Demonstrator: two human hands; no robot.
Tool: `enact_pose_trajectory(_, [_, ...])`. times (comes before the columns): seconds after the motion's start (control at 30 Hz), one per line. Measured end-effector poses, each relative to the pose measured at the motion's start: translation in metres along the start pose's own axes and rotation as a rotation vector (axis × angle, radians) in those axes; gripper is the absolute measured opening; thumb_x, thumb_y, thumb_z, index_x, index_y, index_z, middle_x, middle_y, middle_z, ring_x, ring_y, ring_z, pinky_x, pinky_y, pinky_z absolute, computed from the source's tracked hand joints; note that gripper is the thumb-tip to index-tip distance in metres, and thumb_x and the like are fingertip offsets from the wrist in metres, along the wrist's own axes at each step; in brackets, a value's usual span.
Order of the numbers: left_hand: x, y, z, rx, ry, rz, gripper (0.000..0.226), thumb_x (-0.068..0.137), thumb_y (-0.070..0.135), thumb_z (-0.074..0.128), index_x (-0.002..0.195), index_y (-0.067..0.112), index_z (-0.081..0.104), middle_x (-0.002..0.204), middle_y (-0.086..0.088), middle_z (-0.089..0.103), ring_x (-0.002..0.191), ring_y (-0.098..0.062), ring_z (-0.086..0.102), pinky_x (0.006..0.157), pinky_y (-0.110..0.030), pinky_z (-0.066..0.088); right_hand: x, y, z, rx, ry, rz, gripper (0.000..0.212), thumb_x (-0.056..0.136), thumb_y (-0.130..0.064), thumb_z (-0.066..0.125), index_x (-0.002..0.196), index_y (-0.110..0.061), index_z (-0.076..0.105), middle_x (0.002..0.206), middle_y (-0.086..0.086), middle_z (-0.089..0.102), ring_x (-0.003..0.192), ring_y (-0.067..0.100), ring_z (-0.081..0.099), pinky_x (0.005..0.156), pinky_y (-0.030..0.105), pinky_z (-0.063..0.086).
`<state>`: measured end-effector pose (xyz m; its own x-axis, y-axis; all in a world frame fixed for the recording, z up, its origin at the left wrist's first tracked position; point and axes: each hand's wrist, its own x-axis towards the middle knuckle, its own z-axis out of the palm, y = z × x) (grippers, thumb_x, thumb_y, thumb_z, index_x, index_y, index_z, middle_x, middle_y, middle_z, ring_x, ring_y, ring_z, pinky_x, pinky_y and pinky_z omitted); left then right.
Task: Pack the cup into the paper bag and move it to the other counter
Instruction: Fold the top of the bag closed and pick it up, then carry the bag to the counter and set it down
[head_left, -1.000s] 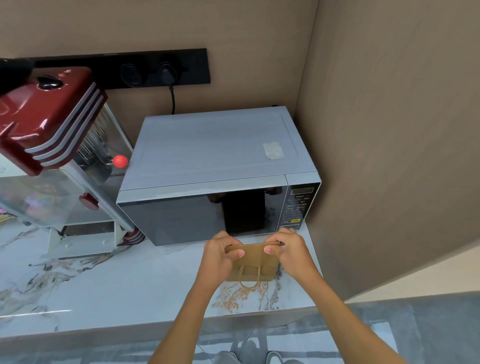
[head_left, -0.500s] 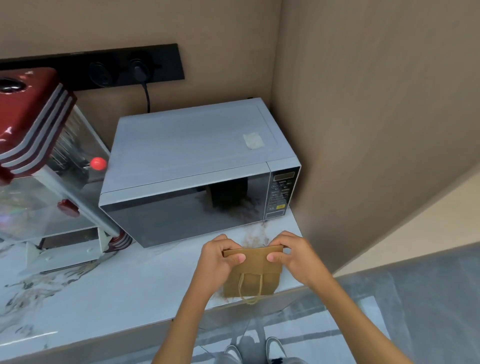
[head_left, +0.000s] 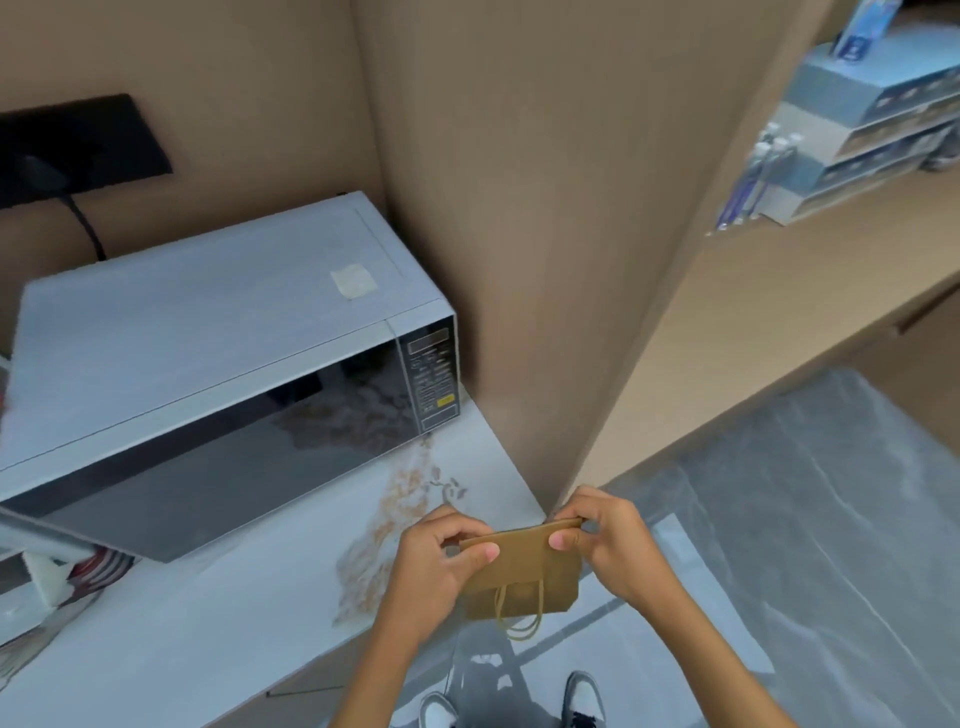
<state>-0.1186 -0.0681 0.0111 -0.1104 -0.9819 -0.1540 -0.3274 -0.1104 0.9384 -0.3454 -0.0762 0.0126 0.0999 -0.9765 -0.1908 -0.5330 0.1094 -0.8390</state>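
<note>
Shoes (head_left: 584, 699) at 6 o'clock, on the grey floor (head_left: 810, 545). Just above them both hands pinch the top edge of a small brown paper bag (head_left: 522, 569), held in the air past the counter's front edge. Left hand (head_left: 434, 566) grips the bag's left top corner, thumb on the near face, fingers curled behind. Right hand (head_left: 610, 545) grips the right top corner the same way, thumb tip showing on the near face. Bag mouth looks pinched shut and flat; string handle (head_left: 519, 610) hangs loose down the near side. Cup not visible; cannot tell if it is inside the bag.

White marble counter (head_left: 208, 613) runs from 9 o'clock to centre, with a tan vein patch beside the left hand. Red-striped base of some appliance (head_left: 98, 566) at 9 o'clock, mostly cut off.

Further back, silver microwave (head_left: 218, 353) sits on the counter at 10 o'clock, dark glass door, button panel on its right end, a taped patch on top. Tan wall panel (head_left: 545, 234) stands just right of it, at 12 o'clock. Black socket strip (head_left: 78, 145) with a plugged cord at 10 to 11 o'clock on the back wall.

Far at 2 o'clock, a tan shelf (head_left: 805, 280) carrying blurry blue-white boxes (head_left: 872, 124).
</note>
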Motion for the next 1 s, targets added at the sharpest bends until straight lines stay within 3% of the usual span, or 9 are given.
enact_pose_trajectory(0.13, [0.008, 0.023, 0.045, 0.012, -0.04, 0.041, 0.019, 0.074, 0.009, 0.081, 0.077, 0.028, 0.077, 0.081, 0.014, 0.067, 0.079, -0.005, 0.064, 0.071, -0.013, 0.047, -0.016, 0.024, -0.041, -0.004, 0.06, -0.016, 0.029, 0.079, -0.005, 0.076, 0.064, -0.027, 0.063, 0.07, -0.017, 0.056, 0.073, 0.001, 0.055, 0.067, 0.011, 0.043])
enact_pose_trajectory(0.27, [0.021, 0.048, 0.104, 0.013, -0.102, 0.07, 0.02, 0.076, 0.005, 0.078, 0.079, 0.025, 0.078, 0.082, 0.013, 0.068, 0.08, -0.006, 0.065, 0.071, -0.012, 0.047, -0.029, 0.057, -0.097, 0.012, 0.118, -0.01, 0.034, 0.078, -0.003, 0.075, 0.063, -0.031, 0.062, 0.073, -0.009, 0.055, 0.077, 0.012, 0.057, 0.071, 0.028, 0.048])
enact_pose_trajectory(0.37, [0.03, 0.065, 0.154, 0.022, -0.13, 0.092, 0.022, 0.076, 0.002, 0.078, 0.081, 0.024, 0.078, 0.085, 0.009, 0.069, 0.081, -0.009, 0.066, 0.074, -0.018, 0.05, -0.036, 0.087, -0.145, 0.039, 0.165, 0.003, 0.035, 0.077, -0.002, 0.075, 0.063, -0.032, 0.063, 0.073, -0.009, 0.056, 0.077, 0.009, 0.057, 0.071, 0.021, 0.042])
enact_pose_trajectory(0.57, [0.059, 0.101, 0.249, 0.079, -0.144, 0.144, 0.026, 0.075, 0.002, 0.079, 0.077, 0.028, 0.077, 0.082, 0.011, 0.07, 0.079, -0.007, 0.066, 0.07, -0.013, 0.046, -0.044, 0.134, -0.235, 0.036, 0.228, 0.026, 0.038, 0.078, -0.002, 0.074, 0.064, -0.033, 0.06, 0.074, -0.01, 0.056, 0.076, -0.001, 0.053, 0.07, 0.011, 0.036])
enact_pose_trajectory(0.7, [0.094, 0.124, 0.288, 0.099, -0.143, 0.183, 0.029, 0.073, -0.003, 0.078, 0.072, 0.026, 0.076, 0.076, 0.01, 0.069, 0.071, -0.003, 0.063, 0.066, -0.011, 0.042, -0.028, 0.146, -0.28, 0.012, 0.269, 0.006, 0.04, 0.08, -0.001, 0.072, 0.065, -0.035, 0.056, 0.074, -0.011, 0.053, 0.07, 0.002, 0.048, 0.066, 0.01, 0.037])
enact_pose_trajectory(0.9, [0.163, 0.139, 0.319, 0.041, -0.095, 0.143, 0.025, 0.073, -0.007, 0.077, 0.065, 0.017, 0.076, 0.071, 0.002, 0.069, 0.064, -0.004, 0.062, 0.062, -0.011, 0.044, 0.031, 0.165, -0.322, -0.018, 0.311, -0.014, 0.012, 0.081, -0.007, 0.073, 0.081, -0.019, 0.07, 0.084, -0.007, 0.062, 0.079, 0.016, 0.058, 0.066, 0.013, 0.041])
enact_pose_trajectory(1.0, [0.204, 0.144, 0.326, -0.003, -0.062, 0.121, 0.024, 0.073, -0.009, 0.076, 0.063, 0.012, 0.075, 0.068, -0.005, 0.067, 0.062, -0.006, 0.061, 0.061, -0.014, 0.044, 0.071, 0.174, -0.341, -0.037, 0.322, -0.003, 0.01, 0.082, -0.012, 0.073, 0.089, -0.019, 0.07, 0.09, -0.007, 0.064, 0.086, 0.013, 0.059, 0.07, 0.013, 0.041])
